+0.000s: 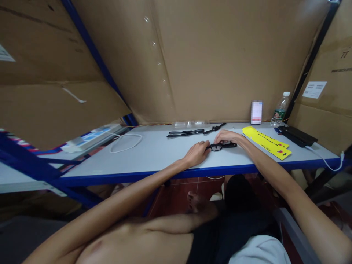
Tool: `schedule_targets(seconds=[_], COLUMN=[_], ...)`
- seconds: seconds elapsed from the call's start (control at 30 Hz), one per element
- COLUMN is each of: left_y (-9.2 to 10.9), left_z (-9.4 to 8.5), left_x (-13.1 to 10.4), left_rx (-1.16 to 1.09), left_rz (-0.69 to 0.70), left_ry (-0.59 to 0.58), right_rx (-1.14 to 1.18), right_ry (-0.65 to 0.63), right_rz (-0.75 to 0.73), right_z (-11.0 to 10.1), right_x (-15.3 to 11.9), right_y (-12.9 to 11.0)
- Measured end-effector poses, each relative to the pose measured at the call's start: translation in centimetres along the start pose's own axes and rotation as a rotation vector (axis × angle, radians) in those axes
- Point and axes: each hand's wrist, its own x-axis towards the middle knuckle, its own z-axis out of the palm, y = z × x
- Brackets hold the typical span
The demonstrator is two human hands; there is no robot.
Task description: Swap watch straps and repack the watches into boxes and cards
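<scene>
Pinching a small black strap-like piece (222, 146) between both hands, near the front-middle of the grey-white table (154, 154). My left hand (196, 153) has its fingers curled onto the piece's left end; ring on one finger. My right hand (227, 136) comes over the top w/ fingertips closed on it from behind. Can't tell exactly what it is at this size, maybe a watch band or a glasses-type frame, w/ an oval opening toward the left end.

Handling, my guess: very light, thin, prob. plastic or rubber, so a bit flexible rather than rigid. Smooth-looking black finish, could slip out of dry fingertips. Narrow bits near the opening likely the weak spot, so best to grip by the thicker ends, not the thin middle, and not twist hard.

Around it: more black pieces of the same sort (187, 132) lie further back, apart from my hands, w/ another one (217, 127) just right of those. Yellow cards (266, 142) sit to the right, near my right forearm but not touching the piece. Beyond them a black flat device (298, 135) w/ a white cable (324, 159) running off the table edge. Water bottle (280, 110) and a small white box (256, 113) stand at the back against the cardboard wall (220, 55). On the left, a white looped cable (126, 142), well apart. Nothing crowds the spot betw. my hands; the yellow cards are the closest obstacle if my right elbow swings out.
</scene>
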Motion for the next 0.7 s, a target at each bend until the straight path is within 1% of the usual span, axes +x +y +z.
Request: schedule_targets(seconds=[0.27, 0.47, 0.57, 0.63, 0.7], left_y=[-0.1, -0.2, -0.4, -0.5, -0.5], left_z=[0.1, 0.2, 0.4, 0.4, 0.4], left_x=[0.1, 0.1, 0.2, 0.2, 0.2], left_rx=[0.016, 0.018, -0.001, -0.016, -0.023], left_rz=[0.005, 0.004, 0.009, 0.012, 0.013], left_ry=[-0.002, 0.001, 0.009, 0.017, 0.019], right_rx=[0.002, -0.016, -0.060, -0.135, -0.229], right_ry=[-0.062, -0.037, -0.107, -0.155, -0.173], right_rz=[0.001, 0.017, -0.050, -0.120, -0.181], right_z=[-0.5, -0.5, -0.8, -1.0, -1.1], right_x=[-0.4, -0.7, -1.0, -1.3, -1.6], right_y=[0.0, 0.1, 0.1, 0.2, 0.3])
